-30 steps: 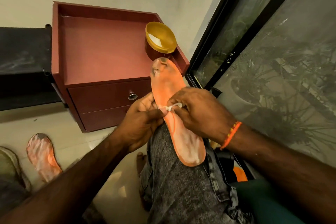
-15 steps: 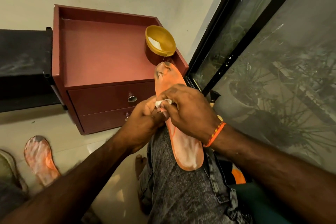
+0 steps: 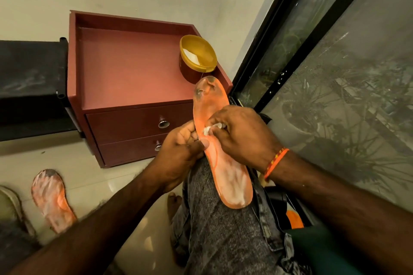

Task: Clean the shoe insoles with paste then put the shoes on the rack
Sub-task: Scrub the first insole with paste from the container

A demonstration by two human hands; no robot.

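An orange insole [image 3: 225, 174] lies along my knee, its heel end white with paste and its toe end dark with dirt. My left hand [image 3: 178, 152] grips its left edge, thumb on top. My right hand [image 3: 241, 134] pinches a small white wad [image 3: 206, 130] and presses it on the insole's middle. An open gold tub of white paste [image 3: 197, 57] stands on the red cabinet [image 3: 125, 69] just beyond the toe. A second orange insole [image 3: 52, 198], smeared white, lies on the floor at the left.
A black rack shelf [image 3: 29, 78] adjoins the cabinet's left side. A black-framed glass door [image 3: 290, 35] runs along the right. A greenish shoe [image 3: 9, 205] sits at the far left edge. Something orange and black [image 3: 292, 219] lies beside my right leg.
My right hand has slid the white wad up the insole from its middle toward the toe end. My left hand has kept its grip on the edge.
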